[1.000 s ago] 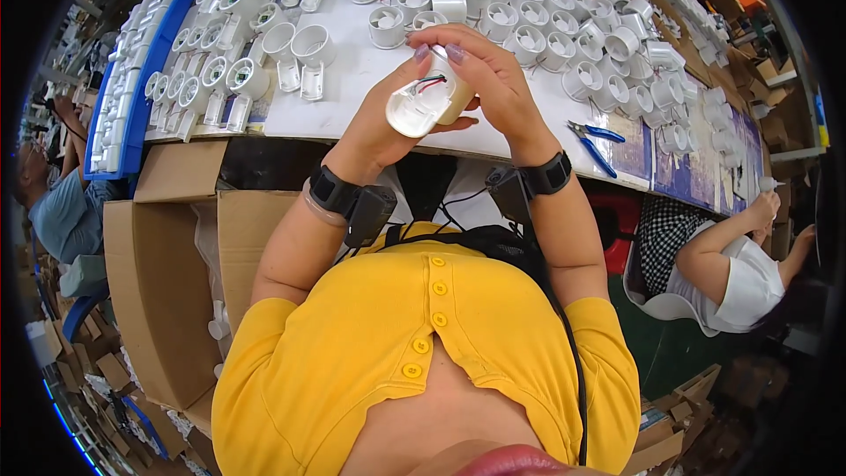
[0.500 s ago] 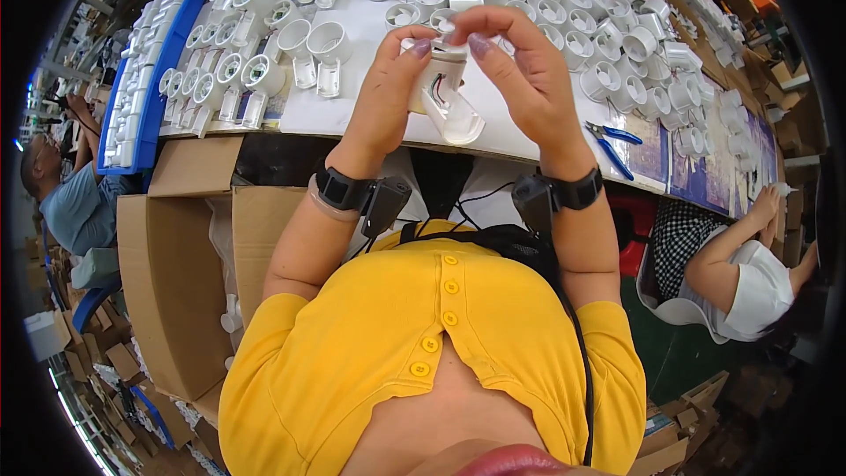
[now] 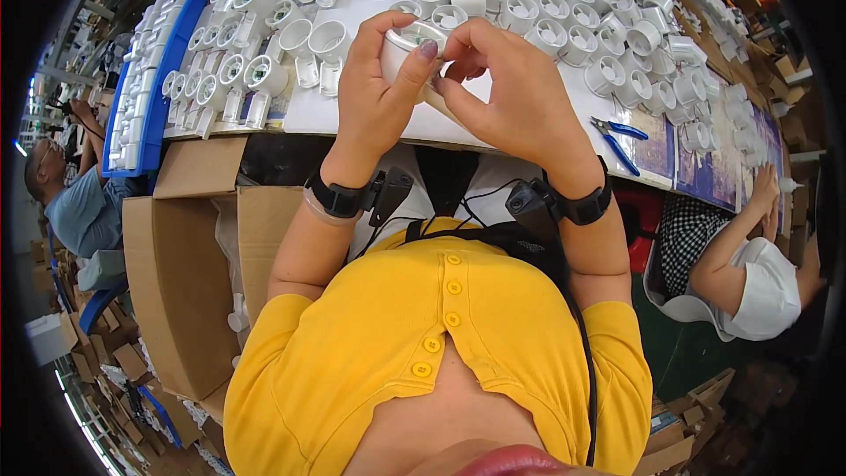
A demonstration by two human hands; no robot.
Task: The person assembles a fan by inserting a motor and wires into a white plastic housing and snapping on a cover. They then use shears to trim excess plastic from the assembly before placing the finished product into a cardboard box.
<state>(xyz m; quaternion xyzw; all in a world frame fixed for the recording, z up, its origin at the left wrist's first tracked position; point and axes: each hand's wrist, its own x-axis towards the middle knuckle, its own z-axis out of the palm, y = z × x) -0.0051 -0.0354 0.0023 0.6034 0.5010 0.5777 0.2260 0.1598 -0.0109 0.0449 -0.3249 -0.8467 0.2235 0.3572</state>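
Note:
My left hand is closed around a white plastic fan housing, a round cup with a handle part, raised above the front of the table. Its round opening is tipped upward, and the left thumb lies across it. My right hand is at the right side of the opening, thumb and fingers drawn together in a pinch. Whatever lies between those fingertips is too small and covered to make out. Blue-handled cutting pliers lie on the table right of my right hand.
Many white fan cups crowd the back and right of the table. Housings with handle parts stand at left, beside a blue tray of white parts. An open carton is below. One person sits each side.
The housing has turned from opening-away, with its wired handle cavity showing, to opening-up. My right hand has come down from above it to a pinch at its right side.

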